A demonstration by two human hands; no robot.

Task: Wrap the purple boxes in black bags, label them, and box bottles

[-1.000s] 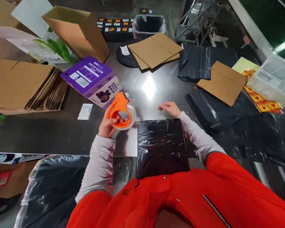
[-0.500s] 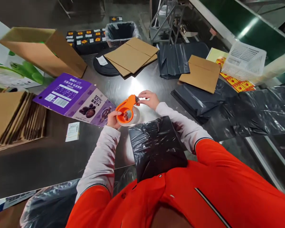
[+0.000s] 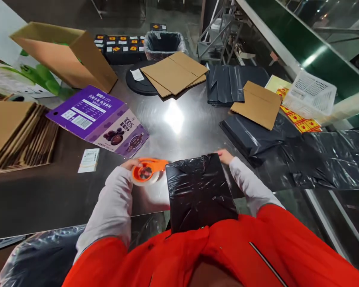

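Note:
An orange tape dispenser (image 3: 156, 164) with a roll of clear tape is in my left hand (image 3: 131, 164); the fingers are closed round its left side. Its front end is by the upper left corner of a flat package (image 3: 200, 191) wrapped in shiny black plastic. That package leans against the red jacket, over the table's near edge. My right hand (image 3: 225, 156) is closed at the package's far right corner, with its fingertips partly hidden there.
On the metal table (image 3: 158, 115) lie a purple printed carton (image 3: 107, 119), a stack of labels (image 3: 89, 160), flattened cardboard (image 3: 175, 71) and black plastic bags (image 3: 254, 131). A brown box (image 3: 66, 56) stands back left; a white basket (image 3: 311, 93) sits right.
My right hand has left the dispenser's tape end and moved right and nearer to the package's far right corner. My left hand has brought the dispenser nearer, beside the package's left corner.

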